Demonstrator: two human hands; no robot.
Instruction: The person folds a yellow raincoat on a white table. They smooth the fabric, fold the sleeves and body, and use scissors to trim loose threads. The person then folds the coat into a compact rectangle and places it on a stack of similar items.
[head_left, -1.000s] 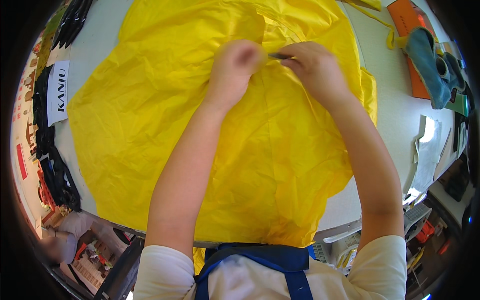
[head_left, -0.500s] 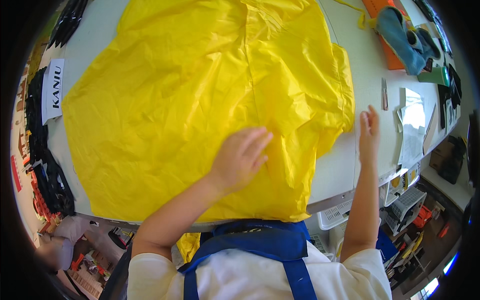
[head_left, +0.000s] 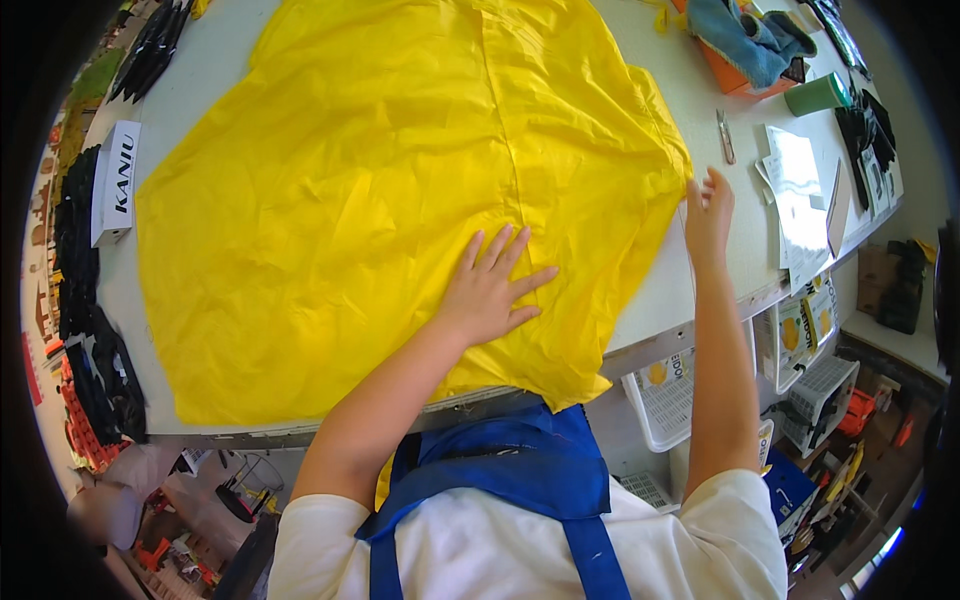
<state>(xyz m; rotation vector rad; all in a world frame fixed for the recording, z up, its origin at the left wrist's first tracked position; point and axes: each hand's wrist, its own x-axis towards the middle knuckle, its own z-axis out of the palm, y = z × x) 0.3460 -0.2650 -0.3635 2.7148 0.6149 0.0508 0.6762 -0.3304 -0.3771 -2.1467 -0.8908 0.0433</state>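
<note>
The left hand (head_left: 484,300), fingers spread, seems to smooth yellow cloth (head_left: 350,250) near the table's (head_left: 655,315) front edge. Right hand (head_left: 710,222): can't tell if it grips; tugging next would need pinching.

Head view: wide fisheye, looking steeply down from above and behind both hands, near enough that left hand (head_left: 487,300) falls about mid-frame, right hand (head_left: 710,220) right of it, table (head_left: 655,310) bending rimward around them.
</note>
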